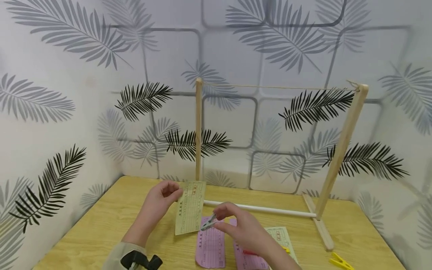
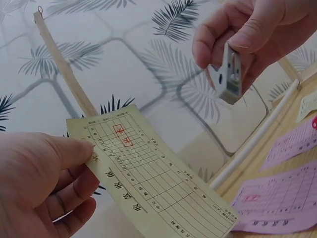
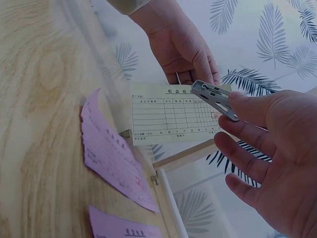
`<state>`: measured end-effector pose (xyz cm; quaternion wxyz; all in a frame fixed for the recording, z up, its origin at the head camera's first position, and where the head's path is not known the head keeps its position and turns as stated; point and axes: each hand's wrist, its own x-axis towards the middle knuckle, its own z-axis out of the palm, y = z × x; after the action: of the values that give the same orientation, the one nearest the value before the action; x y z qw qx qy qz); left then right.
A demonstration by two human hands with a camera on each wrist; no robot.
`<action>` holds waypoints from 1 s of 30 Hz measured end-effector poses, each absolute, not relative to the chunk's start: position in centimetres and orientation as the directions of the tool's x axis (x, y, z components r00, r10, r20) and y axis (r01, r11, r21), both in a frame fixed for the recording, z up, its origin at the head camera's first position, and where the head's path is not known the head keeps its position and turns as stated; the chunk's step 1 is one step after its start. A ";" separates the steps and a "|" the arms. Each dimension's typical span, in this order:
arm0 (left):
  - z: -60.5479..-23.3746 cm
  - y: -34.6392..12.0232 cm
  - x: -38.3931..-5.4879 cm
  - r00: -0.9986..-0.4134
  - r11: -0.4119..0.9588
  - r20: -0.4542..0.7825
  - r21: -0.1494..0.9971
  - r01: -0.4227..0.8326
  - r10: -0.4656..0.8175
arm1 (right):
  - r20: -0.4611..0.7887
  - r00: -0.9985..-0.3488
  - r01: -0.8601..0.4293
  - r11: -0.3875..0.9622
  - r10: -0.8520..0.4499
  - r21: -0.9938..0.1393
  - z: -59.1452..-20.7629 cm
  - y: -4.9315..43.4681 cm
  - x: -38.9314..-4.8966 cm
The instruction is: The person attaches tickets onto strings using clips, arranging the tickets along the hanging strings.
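My left hand (image 1: pixel 162 200) pinches a pale yellow-green receipt slip (image 1: pixel 190 208) by its edge, thumb in front, holding it up off the table. In the left wrist view the slip (image 2: pixel 153 173) shows a printed grid and a red stamp. My right hand (image 1: pixel 241 225) holds a grey clothespin (image 1: pixel 208 222) between thumb and fingers, just right of the slip. In the right wrist view the clothespin (image 3: pixel 215 98) appears in front of the slip, and I cannot tell whether they touch. Below lies a pink slip (image 1: pixel 210 247) on the table.
A wooden frame with a left post (image 1: pixel 198 131), a right post (image 1: pixel 342 150) and a string (image 1: pixel 276 87) between their tops stands behind. A white rod (image 1: pixel 263 209) runs low across it. Another pink slip (image 1: pixel 246 260), a yellow-green slip (image 1: pixel 281 238) and a yellow clothespin (image 1: pixel 341 261) lie at right.
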<state>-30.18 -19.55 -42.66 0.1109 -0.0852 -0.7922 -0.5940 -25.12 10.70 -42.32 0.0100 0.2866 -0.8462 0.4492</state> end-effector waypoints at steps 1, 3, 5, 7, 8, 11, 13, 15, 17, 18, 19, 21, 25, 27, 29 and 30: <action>-42.5 -19.3 -30.1 -0.963 0.262 0.269 0.929 0.261 0.005 | 0.270 -0.841 -0.485 0.429 -0.469 -0.762 -42.1 10.8 -25.1; -42.2 -18.9 -30.0 -0.966 0.241 0.258 0.937 0.252 0.006 | 0.267 -0.848 -0.473 0.427 -0.457 -0.771 -41.7 11.1 -25.2; -41.9 -18.5 -29.9 -0.967 0.227 0.254 0.942 0.249 0.005 | 0.273 -0.849 -0.472 0.417 -0.452 -0.776 -41.1 11.5 -25.3; -41.7 -18.2 -29.9 -0.966 0.222 0.258 0.942 0.252 0.002 | 0.288 -0.849 -0.481 0.422 -0.443 -0.769 -40.3 12.0 -25.5; -41.6 -18.1 -29.9 -0.966 0.215 0.260 0.943 0.253 -0.002 | 0.299 -0.849 -0.488 0.432 -0.435 -0.758 -39.8 12.3 -25.6; -41.2 -17.7 -30.0 -0.964 0.191 0.267 0.946 0.261 -0.006 | 0.321 -0.853 -0.500 0.470 -0.411 -0.728 -38.0 13.2 -25.9; -40.9 -17.4 -30.1 -0.963 0.175 0.269 0.949 0.263 -0.008 | 0.332 -0.851 -0.509 0.485 -0.407 -0.711 -36.8 13.8 -26.1; -40.6 -17.1 -30.1 -0.963 0.158 0.268 0.952 0.263 -0.010 | 0.351 -0.841 -0.529 0.496 -0.410 -0.689 -35.4 14.3 -26.4; -40.0 -16.9 -30.2 -0.960 0.152 0.279 0.949 0.275 -0.008 | 0.379 -0.833 -0.548 0.506 -0.403 -0.666 -33.9 14.6 -26.5; -39.7 -16.8 -30.3 -0.958 0.151 0.287 0.947 0.283 -0.005 | 0.394 -0.829 -0.556 0.515 -0.396 -0.653 -33.2 14.8 -26.5; -39.4 -16.7 -30.4 -0.955 0.147 0.296 0.945 0.293 -0.001 | 0.405 -0.829 -0.558 0.526 -0.386 -0.642 -32.5 15.0 -26.6; -38.8 -16.4 -30.4 -0.951 0.146 0.310 0.940 0.308 0.010 | 0.422 -0.829 -0.560 0.543 -0.367 -0.626 -31.1 15.3 -26.6; -37.4 -15.8 -30.5 -0.940 0.144 0.339 0.929 0.340 0.032 | 0.446 -0.824 -0.564 0.573 -0.350 -0.594 -28.0 15.9 -26.7; -36.8 -15.6 -30.7 -0.931 0.158 0.362 0.918 0.364 0.043 | 0.461 -0.815 -0.574 0.589 -0.350 -0.568 -26.6 16.1 -26.7; -36.1 -15.5 -30.9 -0.920 0.178 0.388 0.903 0.391 0.055 | 0.471 -0.806 -0.585 0.600 -0.358 -0.546 -25.3 16.3 -26.9; -35.8 -15.5 -31.0 -0.914 0.193 0.401 0.894 0.405 0.061 | 0.476 -0.802 -0.591 0.603 -0.362 -0.536 -24.7 16.3 -27.0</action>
<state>-31.00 -15.46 -35.76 0.1395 -0.1534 -0.7597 -0.6163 -27.02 16.35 -24.68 0.1613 0.2705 -0.8807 0.3538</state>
